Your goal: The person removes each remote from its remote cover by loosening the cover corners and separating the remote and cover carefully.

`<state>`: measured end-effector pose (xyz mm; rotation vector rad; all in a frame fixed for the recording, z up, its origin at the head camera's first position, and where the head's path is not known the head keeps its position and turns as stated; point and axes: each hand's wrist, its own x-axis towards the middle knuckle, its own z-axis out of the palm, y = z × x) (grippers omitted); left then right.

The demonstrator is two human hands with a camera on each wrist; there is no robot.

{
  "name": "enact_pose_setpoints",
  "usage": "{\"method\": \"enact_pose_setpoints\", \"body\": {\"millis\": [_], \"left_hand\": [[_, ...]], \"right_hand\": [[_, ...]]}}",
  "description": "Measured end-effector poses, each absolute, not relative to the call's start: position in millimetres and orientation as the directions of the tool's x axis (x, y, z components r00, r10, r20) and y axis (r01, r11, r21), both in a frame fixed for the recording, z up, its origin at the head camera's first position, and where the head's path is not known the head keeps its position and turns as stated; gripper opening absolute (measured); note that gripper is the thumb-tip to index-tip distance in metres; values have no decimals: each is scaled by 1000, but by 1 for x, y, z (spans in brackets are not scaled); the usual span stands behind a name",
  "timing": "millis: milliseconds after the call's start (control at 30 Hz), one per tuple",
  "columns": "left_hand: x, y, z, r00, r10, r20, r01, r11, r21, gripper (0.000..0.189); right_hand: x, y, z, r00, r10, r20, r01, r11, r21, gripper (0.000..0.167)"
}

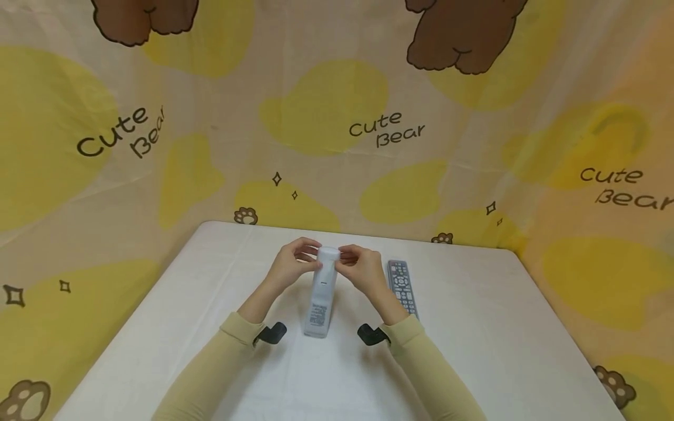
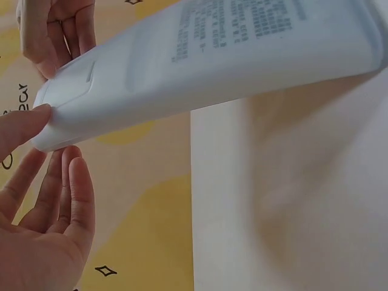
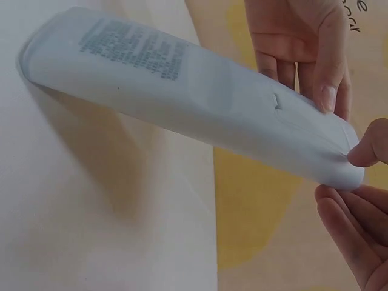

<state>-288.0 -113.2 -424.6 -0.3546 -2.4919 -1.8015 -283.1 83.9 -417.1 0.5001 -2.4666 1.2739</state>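
A white remote control (image 1: 322,298), its back with small printed text towards me, stands tilted with its near end at the table and its far end raised. My left hand (image 1: 288,266) pinches that raised end from the left, its thumb (image 2: 30,124) on the back and its fingers at the underside. From the right, my right hand (image 1: 363,269) grips the same end, with its thumb (image 3: 368,145) near the outlined battery cover (image 3: 315,130). The remote's front is hidden.
A grey remote control (image 1: 402,286) with many buttons lies face up to the right, partly behind my right forearm. The white table (image 1: 474,327) ends at a patterned cloth backdrop (image 1: 326,175). Dark wrist mounts (image 1: 271,333) stick out from both sleeves.
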Motion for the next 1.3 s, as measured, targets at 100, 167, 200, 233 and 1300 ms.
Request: {"method": "enact_pose_setpoints", "body": {"millis": [100,167,200,233,1300], "left_hand": [[-285,-113,-421,-969,164,184,227,298,927,40],[-284,-113,-419,-968,162,190,231,300,926,40],[-284,-114,-418,-968,162,192,234,301,925,39],[-284,-114,-418,-968,162,193,235,302,924,39],[-282,-112,-415,-959,167,231,276,348,896,37]], "right_hand": [[-282,84,-415,-873,-182,453,-469,567,-677,25],[-282,84,-414,-853,-204,480,-499,588,-636,24],[-283,84,-414,-842,-216,494,-514,598,-615,23],[-283,84,-414,-831,-228,508,-530,606,-594,22],[-292,95,-426,-693,-274,667,-694,505,-513,11]]}}
